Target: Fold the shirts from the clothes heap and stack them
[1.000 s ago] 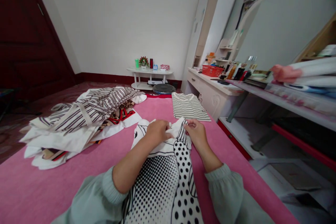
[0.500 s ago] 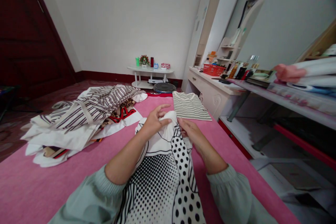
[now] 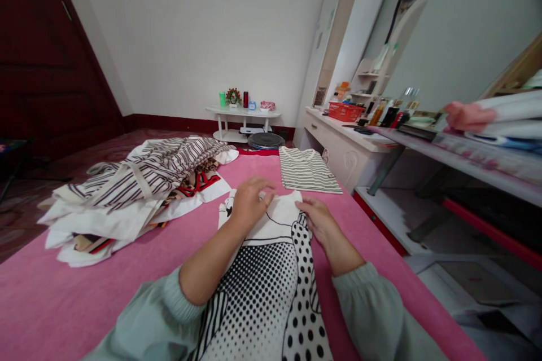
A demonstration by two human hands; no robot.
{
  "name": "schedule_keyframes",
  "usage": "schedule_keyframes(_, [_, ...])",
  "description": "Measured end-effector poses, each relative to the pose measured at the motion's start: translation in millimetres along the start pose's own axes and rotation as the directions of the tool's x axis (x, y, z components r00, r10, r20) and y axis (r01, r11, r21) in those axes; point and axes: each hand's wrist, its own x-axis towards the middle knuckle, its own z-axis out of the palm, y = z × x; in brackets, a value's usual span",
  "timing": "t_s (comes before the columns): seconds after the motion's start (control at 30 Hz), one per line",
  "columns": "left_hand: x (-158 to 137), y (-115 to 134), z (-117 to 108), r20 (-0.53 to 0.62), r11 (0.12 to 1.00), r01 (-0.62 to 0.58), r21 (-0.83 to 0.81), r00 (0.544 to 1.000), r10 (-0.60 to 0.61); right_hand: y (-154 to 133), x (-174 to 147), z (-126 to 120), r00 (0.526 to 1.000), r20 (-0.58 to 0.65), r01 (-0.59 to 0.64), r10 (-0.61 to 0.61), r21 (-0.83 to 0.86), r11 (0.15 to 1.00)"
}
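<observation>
A white garment with black polka dots and stripes [image 3: 258,276], perhaps a dress or long top, lies lengthwise in front of me and runs out of the bottom of the view. My left hand [image 3: 252,206] is at the left of its neckline, thumb and fingers closed on the white edge; the fabric between them is partly hidden. At the right shoulder of the garment, my right hand [image 3: 315,217] pinches the cloth between thumb and fingers. Beyond my right hand, a striped shirt [image 3: 309,169] lies folded flat.
A heap of striped and white clothes [image 3: 139,186] sits on the left of the pink bed cover [image 3: 186,259]. Along the right stand a white dressing table [image 3: 347,141] with bottles and a red basket [image 3: 345,111], and a shelf rack [image 3: 461,158]. A low white table [image 3: 243,110] is against the far wall.
The neckline has spread wider and flatter, and the bunched white cloth between my hands has opened out. My right hand has shifted slightly right with the shoulder.
</observation>
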Motion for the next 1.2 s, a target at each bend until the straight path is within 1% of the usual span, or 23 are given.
schedule_keyframes(0.1, [-9,1,8,0.213,1.0,-0.024,0.02,0.977,0.019,6,5,-4,0.999,-0.026,0.045,-0.046,-0.038,0.998])
schedule_keyframes(0.17, [-13,1,12,0.315,0.995,-0.061,0.078,0.949,0.033,8,6,-5,0.995,-0.03,0.096,-0.099,-0.087,0.992])
schedule_keyframes(0.27, [-19,-5,15,0.4,0.967,-0.088,0.237,0.917,-0.015,6,8,-10,0.987,-0.072,0.128,-0.145,-0.198,0.972])
schedule_keyframes(0.33, [-21,-10,16,0.423,0.943,-0.07,0.327,0.902,-0.08,0,9,-15,0.984,-0.098,0.108,-0.15,-0.344,0.933])
schedule_keyframes(0.4, [-22,-14,17,0.431,0.925,-0.044,0.377,0.892,-0.133,-9,7,-21,0.995,-0.036,0.058,-0.093,-0.546,0.836])
schedule_keyframes(0.43, [-22,-16,17,0.43,0.918,-0.034,0.394,0.89,-0.152,-14,5,-24,0.999,0.028,0.038,-0.026,-0.638,0.769])
schedule_keyframes(0.47, [-22,-17,18,0.429,0.913,-0.028,0.407,0.889,-0.164,-19,2,-26,0.993,0.1,0.028,0.06,-0.707,0.707])
schedule_keyframes(0.5, [-22,-17,18,0.428,0.909,-0.028,0.416,0.888,-0.169,-24,-1,-27,0.974,0.172,0.032,0.146,-0.747,0.664])
schedule_keyframes(0.53, [-23,-18,19,0.429,0.906,-0.031,0.422,0.887,-0.169,-27,-5,-27,0.949,0.233,0.043,0.214,-0.764,0.644])
schedule_keyframes(0.6, [-24,-19,20,0.429,0.904,-0.037,0.425,0.888,-0.166,-32,-11,-28,0.91,0.311,0.064,0.273,-0.757,0.65])
schedule_keyframes(0.7, [-26,-22,20,0.429,0.906,-0.034,0.422,0.888,-0.166,-39,-18,-32,0.876,0.371,0.081,0.308,-0.743,0.664])
schedule_keyframes(0.8, [-28,-25,20,0.435,0.911,-0.023,0.413,0.883,-0.175,-46,-19,-43,0.832,0.408,0.086,0.375,-0.764,0.639])
schedule_keyframes(0.87, [-28,-27,21,0.442,0.914,-0.021,0.404,0.88,-0.175,-48,-18,-49,0.822,0.405,0.082,0.399,-0.778,0.622])
schedule_keyframes(0.9, [-28,-28,21,0.444,0.917,-0.02,0.398,0.879,-0.174,-47,-17,-50,0.831,0.398,0.086,0.388,-0.781,0.618])
schedule_keyframes(0.93, [-29,-28,21,0.445,0.921,-0.016,0.389,0.879,-0.173,-46,-14,-50,0.854,0.384,0.097,0.352,-0.781,0.617])
schedule_keyframes(0.97, [-30,-28,21,0.444,0.927,-0.01,0.374,0.88,-0.17,-43,-11,-48,0.892,0.357,0.12,0.277,-0.778,0.617])
schedule_keyframes(1.0, [-32,-27,20,0.441,0.936,-0.005,0.352,0.883,-0.161,-40,-8,-45,0.937,0.311,0.153,0.161,-0.777,0.611])
schedule_keyframes(1.03, [-34,-26,19,0.435,0.946,-0.004,0.323,0.889,-0.145,-35,-4,-42,0.969,0.246,0.189,0.015,-0.783,0.592])
schedule_keyframes(1.07, [-37,-25,17,0.427,0.957,-0.007,0.29,0.896,-0.123,-31,-1,-38,0.976,0.173,0.217,-0.131,-0.801,0.558])
schedule_keyframes(1.1, [-40,-23,13,0.414,0.965,-0.009,0.26,0.904,-0.103,-25,2,-33,0.961,0.114,0.233,-0.252,-0.824,0.516])
schedule_keyframes(1.13, [-43,-22,8,0.392,0.97,-0.004,0.241,0.915,-0.094,-19,4,-29,0.941,0.08,0.239,-0.329,-0.846,0.477])
schedule_keyframes(1.17, [-46,-21,1,0.358,0.971,0.014,0.24,0.928,-0.102,-13,6,-25,0.928,0.075,0.245,-0.365,-0.861,0.445])
schedule_keyframes(1.2, [-49,-21,-6,0.309,0.965,0.05,0.256,0.942,-0.13,-7,7,-23,0.925,0.096,0.258,-0.367,-0.868,0.423])
